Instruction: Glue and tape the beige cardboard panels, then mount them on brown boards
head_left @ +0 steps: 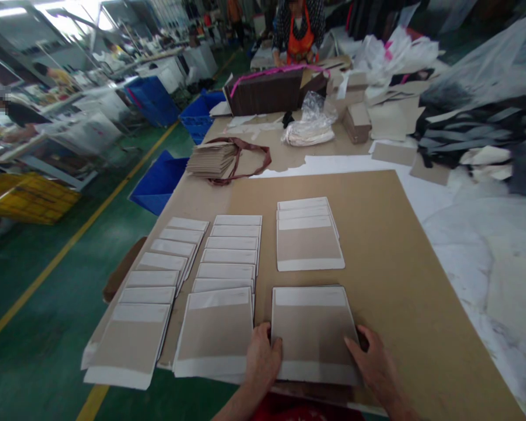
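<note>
A flat beige panel [313, 330] with whitish bands along its far and near edges lies before me at the table's near edge; it looks like the top of a small stack. At its left side is my left hand [264, 358], fingers curled around the edge and thumb on top. My right hand [374, 359] grips the opposite side, thumb over the surface and fingers bent at the edge. Just beyond lies a short overlapping set of similar panels [309, 242]. To the left, two longer overlapping rows run away from me, the middle row [214, 327] and the outer row [129, 336].
A brown board [390, 245] covers the table. Farther back are a bundle of brown pieces [213, 161] with a strap, a clear plastic bag [311, 126] and a dark box [265, 93]. Blue crates [158, 181] stand left. A person [300, 29] in an orange apron is opposite.
</note>
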A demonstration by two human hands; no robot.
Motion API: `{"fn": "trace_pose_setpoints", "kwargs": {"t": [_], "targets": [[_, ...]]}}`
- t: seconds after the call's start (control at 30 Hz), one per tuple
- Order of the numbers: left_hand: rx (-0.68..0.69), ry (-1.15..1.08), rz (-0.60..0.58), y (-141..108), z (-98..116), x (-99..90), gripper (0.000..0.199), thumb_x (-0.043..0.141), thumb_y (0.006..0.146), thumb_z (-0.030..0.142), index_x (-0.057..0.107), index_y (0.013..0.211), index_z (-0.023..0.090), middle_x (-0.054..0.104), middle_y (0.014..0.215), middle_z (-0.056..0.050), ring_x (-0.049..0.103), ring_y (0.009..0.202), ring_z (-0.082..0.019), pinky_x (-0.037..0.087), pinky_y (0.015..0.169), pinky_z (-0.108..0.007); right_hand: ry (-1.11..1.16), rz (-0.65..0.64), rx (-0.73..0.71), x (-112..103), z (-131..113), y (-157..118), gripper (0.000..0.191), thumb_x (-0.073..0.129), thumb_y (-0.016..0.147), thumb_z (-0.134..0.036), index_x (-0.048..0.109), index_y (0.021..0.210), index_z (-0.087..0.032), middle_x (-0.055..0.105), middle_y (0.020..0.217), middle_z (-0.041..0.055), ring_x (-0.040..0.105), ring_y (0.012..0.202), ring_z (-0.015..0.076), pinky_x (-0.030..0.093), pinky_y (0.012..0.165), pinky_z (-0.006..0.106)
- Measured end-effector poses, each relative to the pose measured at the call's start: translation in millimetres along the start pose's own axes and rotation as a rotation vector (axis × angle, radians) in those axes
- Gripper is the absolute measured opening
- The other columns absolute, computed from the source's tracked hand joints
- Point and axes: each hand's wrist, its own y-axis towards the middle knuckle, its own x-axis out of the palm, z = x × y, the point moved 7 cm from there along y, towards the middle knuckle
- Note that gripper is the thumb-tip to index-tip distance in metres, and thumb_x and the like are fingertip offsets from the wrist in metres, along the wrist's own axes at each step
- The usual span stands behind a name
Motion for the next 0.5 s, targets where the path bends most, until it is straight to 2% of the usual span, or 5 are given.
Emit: {"fn": "trace_pose_setpoints", "kwargs": {"t": [0.1, 0.23, 0.33, 0.43, 0.5], "targets": [[0.072, -0.005, 0.097, 7, 12, -7.8, 0.044, 0.05, 0.079, 0.025, 0.049, 0.119, 0.006, 0.055, 0.115, -0.016, 0.052, 0.112, -0.026, 0.037, 0.103, -0.037, -0.059, 0.027, -0.088, -14, -19, 24, 0.054, 0.051, 0.076, -0.053, 0.062, 0.111, -0.013, 0.064, 0.109, 0.0171, 0.061, 0.1, 0.0316, 0.046, 0.09, 0.045], [0.259, 0.017, 0.3, 13, 39, -28.5, 0.059, 0.051, 0.079, 0.029, 0.041, 0.131, 0.005, 0.045, 0.13, -0.019, 0.04, 0.127, -0.029, 0.029, 0.111, -0.044, -0.021, 0.172, -0.231, -39, -55, 75, 0.06, 0.049, 0.078, -0.055, 0.058, 0.118, -0.011, 0.059, 0.114, 0.0175, 0.058, 0.102, 0.0296, 0.046, 0.09, 0.043], [0.373, 0.096, 0.234, 14, 56, -26.0, 0.065, 0.054, 0.075, 0.026, 0.041, 0.136, 0.011, 0.04, 0.139, -0.017, 0.033, 0.133, -0.029, 0.026, 0.113, -0.044, 0.041, 0.223, -0.245, -43, -81, 122, 0.059, 0.048, 0.08, -0.051, 0.057, 0.12, -0.009, 0.059, 0.112, 0.017, 0.057, 0.099, 0.0266, 0.045, 0.089, 0.04], [0.334, 0.172, 0.174, 12, 59, -17.6, 0.076, 0.058, 0.068, 0.024, 0.037, 0.141, 0.014, 0.036, 0.145, -0.016, 0.029, 0.136, -0.031, 0.025, 0.113, -0.045, -0.049, 0.249, -0.232, -39, -102, 158, 0.055, 0.053, 0.077, -0.048, 0.061, 0.115, -0.009, 0.059, 0.108, 0.0177, 0.055, 0.099, 0.0275, 0.042, 0.09, 0.04], [0.321, 0.193, 0.169, 11, 61, -13.8, 0.075, 0.057, 0.07, 0.025, 0.036, 0.142, 0.014, 0.035, 0.146, -0.016, 0.029, 0.136, -0.031, 0.025, 0.113, -0.046, -0.096, 0.265, -0.206, -36, -111, 172, 0.049, 0.058, 0.072, -0.047, 0.064, 0.106, -0.012, 0.06, 0.103, 0.0164, 0.053, 0.099, 0.0287, 0.04, 0.09, 0.041]]}}
